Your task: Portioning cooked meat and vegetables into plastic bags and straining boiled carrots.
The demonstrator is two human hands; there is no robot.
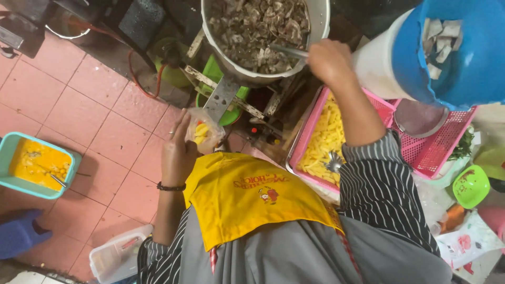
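Note:
My right hand [329,60] grips the metal handle of a ladle or spoon [288,51] that dips into a big pot [319,21] of dark cooked meat pieces. My left hand [178,152] holds a small clear plastic bag [204,130] with yellow pieces in it, low beside the pot's stand. A pink basket [307,126] of yellow strips with metal tongs on top sits under my right forearm. I wear a yellow apron and a striped shirt.
A blue tub [473,68] with pale pieces tilts at the upper right over a pink crate [436,147]. A teal tray [10,158] of yellow sauce lies on the red tile floor at left. A clear box [113,257] and a green bowl [470,185] are nearby.

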